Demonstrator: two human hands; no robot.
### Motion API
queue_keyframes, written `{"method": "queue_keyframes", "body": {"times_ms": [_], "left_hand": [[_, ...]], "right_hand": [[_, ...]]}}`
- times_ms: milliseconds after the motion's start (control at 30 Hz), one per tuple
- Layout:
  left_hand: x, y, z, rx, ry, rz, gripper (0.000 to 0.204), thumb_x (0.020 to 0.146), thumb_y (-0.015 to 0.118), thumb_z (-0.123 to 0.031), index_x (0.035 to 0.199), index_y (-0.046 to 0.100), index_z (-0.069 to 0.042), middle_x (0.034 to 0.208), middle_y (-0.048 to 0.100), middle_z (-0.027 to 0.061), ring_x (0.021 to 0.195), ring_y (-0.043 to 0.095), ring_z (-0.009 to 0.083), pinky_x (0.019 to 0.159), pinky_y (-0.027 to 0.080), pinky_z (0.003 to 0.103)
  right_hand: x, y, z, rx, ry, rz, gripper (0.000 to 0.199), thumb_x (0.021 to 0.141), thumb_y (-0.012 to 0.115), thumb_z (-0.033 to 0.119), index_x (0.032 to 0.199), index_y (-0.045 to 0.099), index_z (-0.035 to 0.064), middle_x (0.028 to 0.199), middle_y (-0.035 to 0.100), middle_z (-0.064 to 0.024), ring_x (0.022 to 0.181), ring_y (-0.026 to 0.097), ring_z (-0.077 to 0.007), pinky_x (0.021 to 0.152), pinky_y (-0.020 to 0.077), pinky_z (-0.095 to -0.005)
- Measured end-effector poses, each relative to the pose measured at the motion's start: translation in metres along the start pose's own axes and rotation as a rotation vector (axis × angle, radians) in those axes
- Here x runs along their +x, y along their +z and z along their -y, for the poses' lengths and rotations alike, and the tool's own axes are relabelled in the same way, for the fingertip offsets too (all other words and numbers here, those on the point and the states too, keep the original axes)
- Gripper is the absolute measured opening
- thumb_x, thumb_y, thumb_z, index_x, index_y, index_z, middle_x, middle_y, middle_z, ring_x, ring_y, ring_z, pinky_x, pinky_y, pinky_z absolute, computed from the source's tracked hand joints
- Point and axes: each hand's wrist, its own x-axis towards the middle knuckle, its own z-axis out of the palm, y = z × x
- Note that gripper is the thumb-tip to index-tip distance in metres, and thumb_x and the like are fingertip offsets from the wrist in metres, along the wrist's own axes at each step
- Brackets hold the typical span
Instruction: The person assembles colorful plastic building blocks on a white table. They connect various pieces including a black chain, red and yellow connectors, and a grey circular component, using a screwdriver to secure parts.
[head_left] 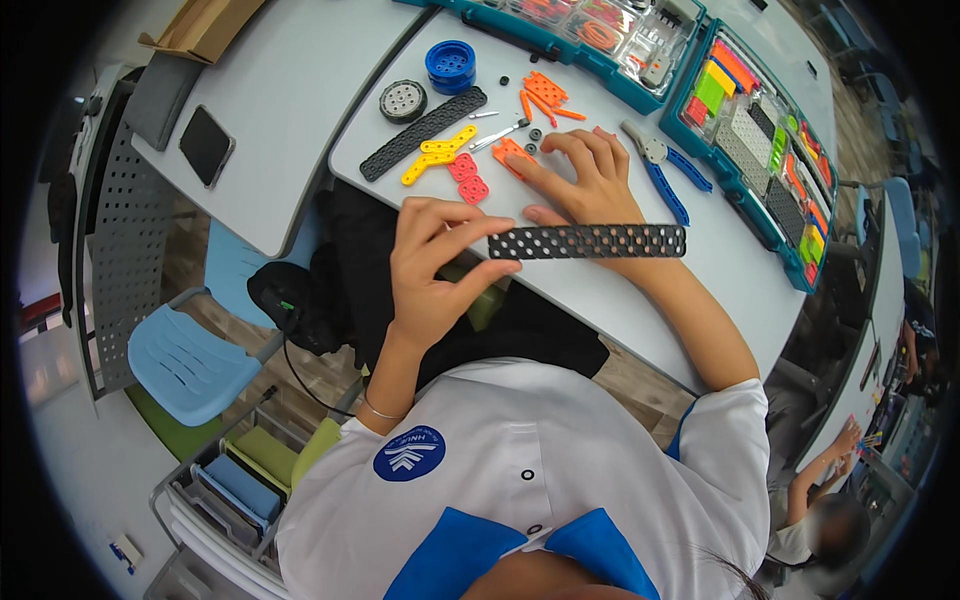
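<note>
Fingers of the left hand: index above and thumb below, clamped on the left end of a black perforated strip. Strip raised, appears just inside the near edge of the worktop, lying roughly level across the view; its right part passes in front of the right wrist. Other left fingers curled beside the index. Left forearm rises steeply, thin bracelet near the wrist.

Right hand: back upward, over the worktop; fingers parted and bent, thumb pointing left. Index reaches to an orange plate, inward from the near edge; contact or slight hover cannot be told from this angle. Right forearm comes in across the near edge, elbow bent.

Around the hands: pink pieces and yellow pieces lie toward the near-left corner; a long black beam extends inward from that corner. Grey wheel and blue wheel sit near the left edge. Blue-handled pliers rest right of the right hand, toward the teal case along the right edge.
</note>
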Motion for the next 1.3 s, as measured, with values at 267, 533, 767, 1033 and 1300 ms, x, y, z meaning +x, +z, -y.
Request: {"method": "queue_keyframes", "body": {"times_ms": [267, 533, 767, 1033, 1300], "left_hand": [[0.001, 0.020, 0.017, 0.184, 0.020, 0.113, 0.039, 0.066, 0.088, -0.018, 0.103, 0.079, -0.012, 0.099, 0.064, 0.0014, 0.096, 0.051, 0.0232, 0.081, 0.045, 0.034], [0.003, 0.017, 0.010, 0.244, -0.016, 0.108, 0.047, 0.068, 0.087, -0.013, 0.114, 0.077, -0.013, 0.107, 0.063, 0.0015, 0.103, 0.050, 0.0237, 0.085, 0.045, 0.035], [0.002, 0.003, 0.026, 0.427, -0.045, -0.042, 0.041, 0.072, 0.086, -0.012, 0.112, 0.077, -0.013, 0.108, 0.064, 0.0034, 0.105, 0.051, 0.0244, 0.088, 0.045, 0.036], [0.007, 0.008, 0.028, 0.391, -0.021, -0.083, 0.029, 0.074, 0.084, -0.007, 0.102, 0.076, -0.009, 0.100, 0.069, 0.0049, 0.099, 0.058, 0.0241, 0.089, 0.047, 0.037], [0.013, 0.027, 0.007, 0.149, 0.051, 0.072, 0.035, 0.073, 0.085, -0.015, 0.105, 0.074, -0.008, 0.100, 0.071, 0.0028, 0.096, 0.058, 0.0220, 0.085, 0.045, 0.035]], "right_hand": [[-0.007, -0.022, -0.066, 0.063, 0.012, -0.406, 0.025, 0.081, 0.074, 0.005, 0.105, 0.075, 0.0109, 0.091, 0.060, -0.0058, 0.086, 0.054, -0.0236, 0.077, 0.0423, -0.0365], [-0.022, -0.031, -0.034, 0.215, -0.019, -0.190, 0.027, 0.076, 0.083, 0.020, 0.097, 0.073, 0.0072, 0.091, 0.058, -0.0069, 0.084, 0.053, -0.0259, 0.073, 0.0443, -0.0373], [-0.038, -0.020, -0.007, 0.278, 0.049, 0.011, 0.034, 0.079, 0.081, 0.023, 0.109, 0.073, 0.0100, 0.103, 0.060, -0.0060, 0.094, 0.054, -0.0253, 0.080, 0.0435, -0.0363], [-0.034, -0.020, -0.012, 0.293, 0.057, 0.005, 0.031, 0.080, 0.080, 0.021, 0.108, 0.073, 0.0101, 0.100, 0.058, -0.0061, 0.093, 0.054, -0.0248, 0.080, 0.0440, -0.0361], [-0.035, -0.016, -0.014, 0.314, 0.051, -0.010, 0.031, 0.080, 0.080, 0.021, 0.108, 0.072, 0.0106, 0.098, 0.058, -0.0059, 0.092, 0.053, -0.0252, 0.080, 0.0444, -0.0364]]}}
